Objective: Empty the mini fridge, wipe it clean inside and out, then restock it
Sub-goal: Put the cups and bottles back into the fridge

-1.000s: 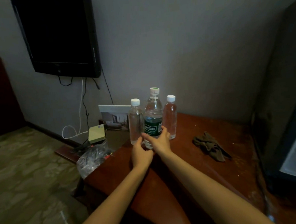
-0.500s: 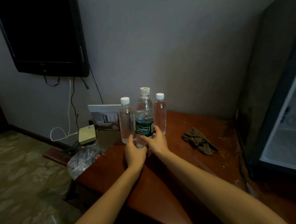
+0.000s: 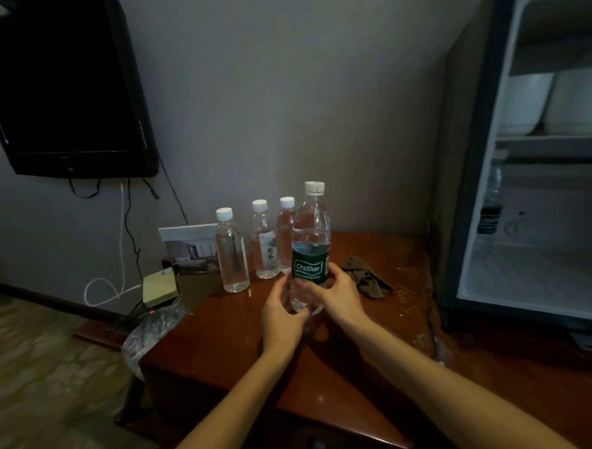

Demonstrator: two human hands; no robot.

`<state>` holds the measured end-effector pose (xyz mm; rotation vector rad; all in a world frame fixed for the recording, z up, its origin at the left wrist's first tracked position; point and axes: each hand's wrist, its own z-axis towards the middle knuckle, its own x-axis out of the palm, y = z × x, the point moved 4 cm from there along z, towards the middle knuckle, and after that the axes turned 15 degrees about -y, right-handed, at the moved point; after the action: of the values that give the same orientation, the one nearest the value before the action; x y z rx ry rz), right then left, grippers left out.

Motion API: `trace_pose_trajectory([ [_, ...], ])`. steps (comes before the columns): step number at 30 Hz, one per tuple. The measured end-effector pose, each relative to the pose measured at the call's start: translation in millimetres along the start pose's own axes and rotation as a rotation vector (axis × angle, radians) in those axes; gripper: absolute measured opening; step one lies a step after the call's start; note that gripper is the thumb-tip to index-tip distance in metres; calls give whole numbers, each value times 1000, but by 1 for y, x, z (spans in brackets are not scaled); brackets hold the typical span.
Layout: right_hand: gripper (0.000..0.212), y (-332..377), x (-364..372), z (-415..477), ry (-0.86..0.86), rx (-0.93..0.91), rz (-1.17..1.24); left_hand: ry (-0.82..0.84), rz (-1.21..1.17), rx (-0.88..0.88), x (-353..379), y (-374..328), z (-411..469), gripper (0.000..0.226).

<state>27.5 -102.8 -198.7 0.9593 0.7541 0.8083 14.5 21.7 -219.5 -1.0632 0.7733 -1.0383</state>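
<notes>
Green-labelled bottle (image 3: 309,247): upright, capped, low over the middle of the worktop (image 3: 225,348), just in front of three small clear bottles (image 3: 264,241). Base on the wood or just above it: impossible to tell. Gripped from both sides near the bottom, left hand (image 3: 281,316) and right hand (image 3: 340,299) wrapped round the clear plastic below the label, fingers (image 3: 342,278) curled close against it.

Likely a transfer between the worktop and the open mini fridge (image 3: 464,181) at the right. Direction not readable, with one dark-labelled bottle (image 3: 491,210) standing inside at the left of the lower compartment. Either way, better to shift the grip up to the label band: tall, full, held at the foot, so prone to tipping. Keep vertical throughout. Lift straight up before going sideways, clear of the small clear bottles close behind and to the left, easy to knock over in a row. Carry with one hand and free the other for steadying at the fridge shelf. Squeeze lightly: thin walls, likely to buckle and slip.

Crumpled brown cloth (image 3: 367,279) just right of the right hand: pass above, not across, and leave uncovered for wiping. Stay back from the front edge of the worktop.
</notes>
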Motion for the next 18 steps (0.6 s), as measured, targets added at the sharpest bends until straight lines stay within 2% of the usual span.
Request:
trace_pose_trajectory([
  [8,55,13,-121,-31,-114,-165,-95,142,-53,185,51,-31,-72,66],
  [12,68,12,-178,-41,-156,-162,-69,241,-80,242,87,-47,-102,72],
  [18,60,10,-255,-45,-281,-177,-98,365,-48,423,147,-70,-140,76],
])
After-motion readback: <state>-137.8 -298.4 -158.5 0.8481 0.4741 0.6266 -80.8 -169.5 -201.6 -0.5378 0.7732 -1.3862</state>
